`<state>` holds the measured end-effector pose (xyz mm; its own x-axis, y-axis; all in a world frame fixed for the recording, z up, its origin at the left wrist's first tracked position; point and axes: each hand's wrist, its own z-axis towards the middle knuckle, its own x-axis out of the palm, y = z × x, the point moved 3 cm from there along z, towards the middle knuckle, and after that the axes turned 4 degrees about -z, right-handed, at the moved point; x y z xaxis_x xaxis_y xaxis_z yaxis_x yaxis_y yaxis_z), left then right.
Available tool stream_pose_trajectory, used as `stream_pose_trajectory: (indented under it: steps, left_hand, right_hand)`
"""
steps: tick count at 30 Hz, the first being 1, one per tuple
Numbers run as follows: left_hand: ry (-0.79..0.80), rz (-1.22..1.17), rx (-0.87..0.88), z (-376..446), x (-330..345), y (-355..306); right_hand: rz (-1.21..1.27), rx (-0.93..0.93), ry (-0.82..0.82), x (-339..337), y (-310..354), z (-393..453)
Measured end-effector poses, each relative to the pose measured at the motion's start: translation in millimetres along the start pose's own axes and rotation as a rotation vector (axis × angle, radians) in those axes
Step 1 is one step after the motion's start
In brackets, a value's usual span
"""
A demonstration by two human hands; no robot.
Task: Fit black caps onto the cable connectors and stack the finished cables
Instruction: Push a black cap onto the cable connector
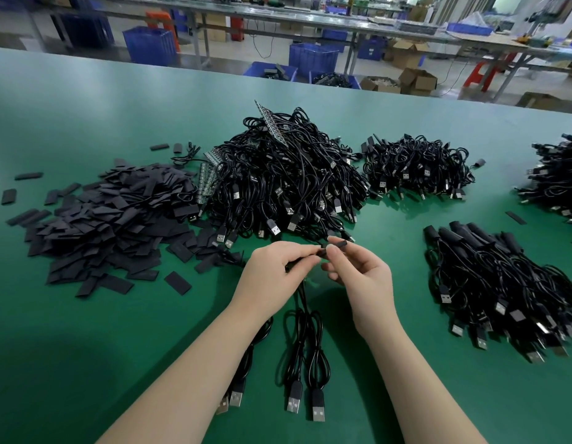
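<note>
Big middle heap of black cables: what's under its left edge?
Strips of small grey-green parts poke out beneath the big black cable heap; their far ends are covered.

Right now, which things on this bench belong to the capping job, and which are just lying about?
In the job:
left hand pinching thin black USB cable
right hand pinching small black cap
flat black cap pile
uncapped cable heap
capped cable stack

Lying about:
blue plastic crates
cardboard boxes

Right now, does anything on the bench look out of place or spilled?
Mostly tidy. A few black caps lie loose away from the cap pile: one between the cable stacks on the right, others scattered off the pile's left edge. Both hands, left and right, hold a cap at a connector.
</note>
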<state>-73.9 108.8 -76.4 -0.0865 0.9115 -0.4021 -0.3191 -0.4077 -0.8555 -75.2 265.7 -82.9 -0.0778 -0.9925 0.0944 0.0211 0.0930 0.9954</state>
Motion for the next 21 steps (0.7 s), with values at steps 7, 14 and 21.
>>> stream_pose_trajectory:
  steps: [7,14,21]
  left_hand:
    - [-0.103,0.033,-0.036,-1.4,-3.9,-2.1]
    - [-0.056,0.053,-0.034,-0.6,-0.5,-1.8]
    - [-0.095,0.061,-0.014,-1.7,-2.5,-1.8]
  right_hand:
    - [0.023,0.006,0.001,5.4,-0.8,-2.3]
    - [0.044,-0.003,-0.04,4.6,0.9,-3.8]
    - [0.028,-0.023,-0.038,7.5,0.9,-5.0]
